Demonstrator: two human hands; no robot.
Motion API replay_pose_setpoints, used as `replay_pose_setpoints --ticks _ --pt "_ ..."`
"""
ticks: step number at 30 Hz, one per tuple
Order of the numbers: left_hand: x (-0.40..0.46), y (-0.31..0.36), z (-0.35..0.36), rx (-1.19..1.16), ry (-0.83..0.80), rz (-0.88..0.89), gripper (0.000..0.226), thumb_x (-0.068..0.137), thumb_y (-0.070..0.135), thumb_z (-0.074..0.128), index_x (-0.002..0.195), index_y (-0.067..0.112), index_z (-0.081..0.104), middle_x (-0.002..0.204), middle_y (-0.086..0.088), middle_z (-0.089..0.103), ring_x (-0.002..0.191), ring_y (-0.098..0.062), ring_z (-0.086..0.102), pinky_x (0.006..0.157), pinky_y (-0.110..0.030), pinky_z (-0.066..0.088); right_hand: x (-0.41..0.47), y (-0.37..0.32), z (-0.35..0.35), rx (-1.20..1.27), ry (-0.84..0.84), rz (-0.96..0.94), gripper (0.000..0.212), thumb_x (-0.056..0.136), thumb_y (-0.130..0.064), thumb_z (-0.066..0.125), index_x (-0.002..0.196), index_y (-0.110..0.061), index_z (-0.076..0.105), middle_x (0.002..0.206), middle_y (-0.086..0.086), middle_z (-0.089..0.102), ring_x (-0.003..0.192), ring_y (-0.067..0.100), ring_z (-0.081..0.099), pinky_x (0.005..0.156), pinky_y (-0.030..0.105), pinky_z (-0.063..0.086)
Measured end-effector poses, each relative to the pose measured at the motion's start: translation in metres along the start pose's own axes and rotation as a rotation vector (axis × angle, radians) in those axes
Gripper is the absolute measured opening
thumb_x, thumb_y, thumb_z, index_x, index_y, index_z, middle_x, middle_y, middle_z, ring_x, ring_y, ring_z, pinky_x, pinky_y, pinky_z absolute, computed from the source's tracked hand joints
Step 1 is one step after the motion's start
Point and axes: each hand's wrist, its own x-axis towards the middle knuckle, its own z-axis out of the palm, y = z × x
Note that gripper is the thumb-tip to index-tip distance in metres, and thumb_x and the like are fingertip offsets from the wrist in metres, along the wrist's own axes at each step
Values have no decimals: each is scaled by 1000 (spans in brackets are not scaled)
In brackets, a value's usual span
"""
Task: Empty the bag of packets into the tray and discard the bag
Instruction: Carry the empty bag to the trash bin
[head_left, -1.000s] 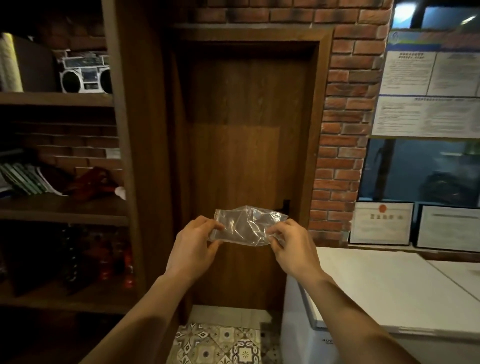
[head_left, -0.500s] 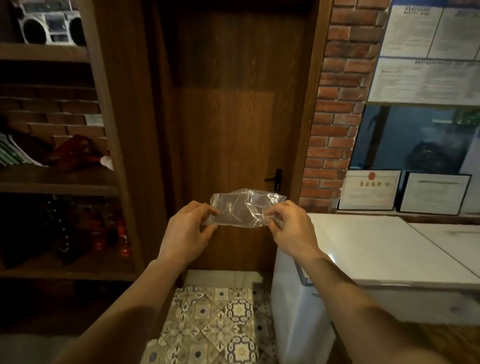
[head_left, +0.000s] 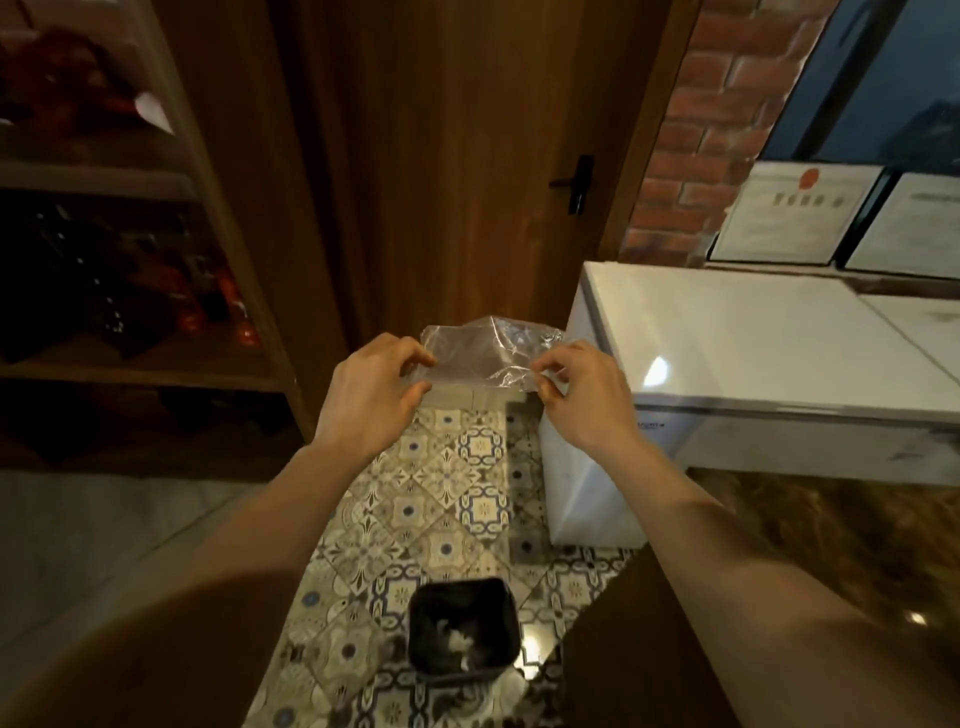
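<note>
A crumpled clear plastic bag (head_left: 483, 358) is stretched between both hands in front of me, and it looks empty. My left hand (head_left: 369, 395) pinches its left edge and my right hand (head_left: 582, 395) pinches its right edge. Below, on the patterned floor tiles, stands a small black bin (head_left: 462, 631) lined with a dark bag and holding some pale scraps. The bag is held well above and beyond the bin. No tray and no packets are in view.
A white chest freezer (head_left: 727, 338) stands at the right, against a brick wall with framed certificates (head_left: 795, 213). A wooden door (head_left: 457, 156) faces me. Wooden shelves (head_left: 130, 364) stand at the left. A dark counter edge (head_left: 675, 649) is at the lower right.
My view has tilted downward, bringing the floor tiles and the black bin into sight. Both hands keep the same hold on the bag.
</note>
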Motion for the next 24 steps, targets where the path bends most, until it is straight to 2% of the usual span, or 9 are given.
replay_pose_setpoints --ticks 3,7,13,18,21,24 --pt "-13 -11 17 -27 -26 -20 28 85 20 78 109 30 66 101 12 59 90 -3 56 78 -24 47 -10 8 17 0 -34 22 14 92 -15 71 105 -19 75 113 4 68 100 25 65 86 44 57" --pt "-32 -36 47 -33 -78 -53 30 85 21 78 111 30 66 101 16 56 91 -1 56 81 -26 52 -21 25 55 -4 -96 88 14 92 -15 72 103 -23 75 112 1 67 101 24 64 87 46 57" --pt "-53 -69 81 -18 -178 -138 30 86 18 77 112 29 65 101 14 57 94 -7 60 84 -33 53 -45 50 110 7 -195 153 17 91 -14 73 104 -24 74 112 0 67 101 22 65 90 43 57" --pt "-81 -101 115 -44 -232 -200 31 85 17 78 112 25 65 109 7 65 95 -9 63 84 -35 55 -77 84 169 -48 -289 204 19 87 -13 77 100 -26 75 109 -1 67 93 20 63 85 37 58" --pt "-98 -122 131 -28 -265 -243 33 84 20 78 112 28 64 109 10 65 94 -7 62 81 -33 55 -103 106 204 -110 -381 265 16 86 -15 78 93 -29 73 106 -1 67 90 19 65 83 35 59" --pt "-118 -146 152 -17 -288 -275 34 84 23 78 113 32 63 108 13 65 93 -6 63 81 -34 56 -133 129 246 -167 -480 340 26 85 -15 78 80 -37 64 104 -4 69 85 13 67 77 29 60"
